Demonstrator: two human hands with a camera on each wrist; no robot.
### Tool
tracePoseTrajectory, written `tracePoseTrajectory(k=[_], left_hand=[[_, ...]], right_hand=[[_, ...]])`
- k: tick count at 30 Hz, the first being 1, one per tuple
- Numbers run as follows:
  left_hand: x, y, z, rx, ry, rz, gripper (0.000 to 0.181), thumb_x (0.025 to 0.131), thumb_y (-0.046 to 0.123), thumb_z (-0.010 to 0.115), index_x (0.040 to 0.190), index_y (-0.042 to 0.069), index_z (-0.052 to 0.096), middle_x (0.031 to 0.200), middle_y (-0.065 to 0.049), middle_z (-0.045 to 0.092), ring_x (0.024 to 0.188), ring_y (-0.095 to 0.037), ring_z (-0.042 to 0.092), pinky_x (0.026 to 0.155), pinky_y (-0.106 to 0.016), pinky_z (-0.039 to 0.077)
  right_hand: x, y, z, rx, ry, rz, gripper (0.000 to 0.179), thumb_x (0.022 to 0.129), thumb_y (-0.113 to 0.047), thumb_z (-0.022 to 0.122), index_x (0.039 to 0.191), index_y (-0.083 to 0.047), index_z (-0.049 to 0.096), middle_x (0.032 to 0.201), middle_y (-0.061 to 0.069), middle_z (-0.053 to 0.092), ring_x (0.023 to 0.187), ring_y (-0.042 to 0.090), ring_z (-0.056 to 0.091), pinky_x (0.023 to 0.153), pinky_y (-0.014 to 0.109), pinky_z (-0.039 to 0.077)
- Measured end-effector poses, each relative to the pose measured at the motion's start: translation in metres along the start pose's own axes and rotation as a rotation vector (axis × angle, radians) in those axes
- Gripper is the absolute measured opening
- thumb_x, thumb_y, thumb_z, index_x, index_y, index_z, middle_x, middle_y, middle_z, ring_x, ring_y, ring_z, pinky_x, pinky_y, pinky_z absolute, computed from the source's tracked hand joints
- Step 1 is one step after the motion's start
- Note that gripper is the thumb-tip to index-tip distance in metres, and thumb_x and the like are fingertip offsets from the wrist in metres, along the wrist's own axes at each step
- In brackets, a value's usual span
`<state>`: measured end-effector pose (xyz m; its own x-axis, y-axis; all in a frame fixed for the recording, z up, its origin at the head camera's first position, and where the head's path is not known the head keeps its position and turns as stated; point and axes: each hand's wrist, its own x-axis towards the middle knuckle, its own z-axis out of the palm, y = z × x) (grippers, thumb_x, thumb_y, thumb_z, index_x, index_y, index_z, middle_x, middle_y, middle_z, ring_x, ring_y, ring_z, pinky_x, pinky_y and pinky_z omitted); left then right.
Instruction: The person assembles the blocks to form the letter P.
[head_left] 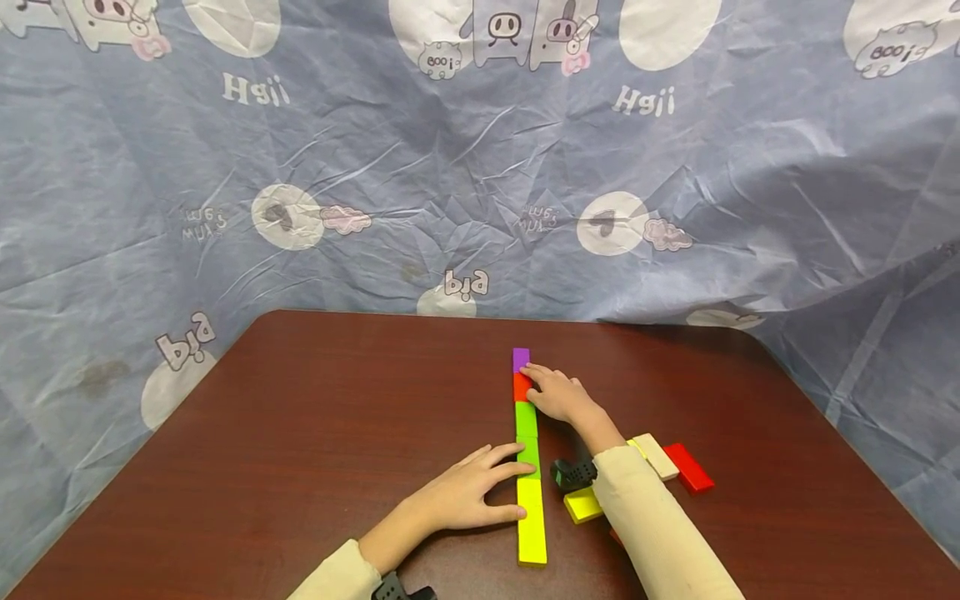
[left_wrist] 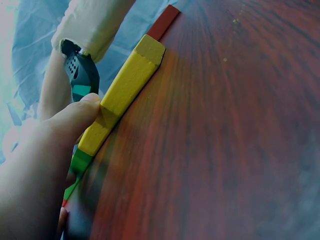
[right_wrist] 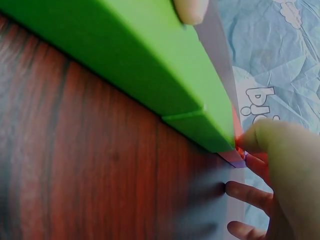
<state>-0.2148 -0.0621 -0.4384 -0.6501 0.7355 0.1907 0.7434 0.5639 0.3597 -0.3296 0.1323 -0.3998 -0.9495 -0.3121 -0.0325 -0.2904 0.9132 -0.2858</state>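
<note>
A straight row of flat wooden blocks runs away from me across the table. From the far end it holds a purple block [head_left: 521,359], a red block [head_left: 522,388], two green blocks [head_left: 527,419] and a longer yellow block [head_left: 532,533]. My left hand [head_left: 468,493] is spread at the row's left side, its thumb touching the yellow block and fingertips on the nearer green one. At the far end, my right hand [head_left: 558,395] touches the red and purple blocks with loosely bent fingers. The right wrist view shows its thumb [right_wrist: 252,137] against the red block.
Right of the row lie loose blocks: a yellow one [head_left: 582,505], a cream one [head_left: 656,457] and a red one [head_left: 687,468], some partly hidden by the right sleeve [head_left: 660,525]. The brown table [head_left: 337,417] ends at a patterned grey-blue cloth [head_left: 420,167] hanging behind it.
</note>
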Motion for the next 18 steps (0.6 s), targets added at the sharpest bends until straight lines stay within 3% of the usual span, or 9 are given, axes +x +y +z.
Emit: tracePoseTrajectory(k=[8,18], left_hand=[[-0.001,0.001,0.003,-0.001,-0.004,0.005,0.055,0.087,0.062,0.04,0.134,0.033,0.041,0.146,0.004,0.03,0.133,-0.017,0.035,0.11,-0.047,0.026],[-0.005,0.015,0.005,0.009,-0.01,-0.016,0.055,0.087,0.063,0.037,0.135,0.035,0.038,0.146,0.003,0.029,0.13,-0.021,0.038,0.103,-0.043,0.037]], right_hand=[[-0.004,0.003,0.0,0.039,-0.005,-0.004,0.05,0.09,-0.024,0.044,0.139,-0.016,0.038,0.146,0.008,0.035,0.13,0.035,0.035,0.1,0.062,0.028],[-0.015,0.006,-0.001,0.047,-0.015,-0.006,0.049,0.09,-0.025,0.045,0.139,-0.018,0.04,0.146,0.006,0.034,0.131,0.034,0.035,0.099,0.062,0.028]])
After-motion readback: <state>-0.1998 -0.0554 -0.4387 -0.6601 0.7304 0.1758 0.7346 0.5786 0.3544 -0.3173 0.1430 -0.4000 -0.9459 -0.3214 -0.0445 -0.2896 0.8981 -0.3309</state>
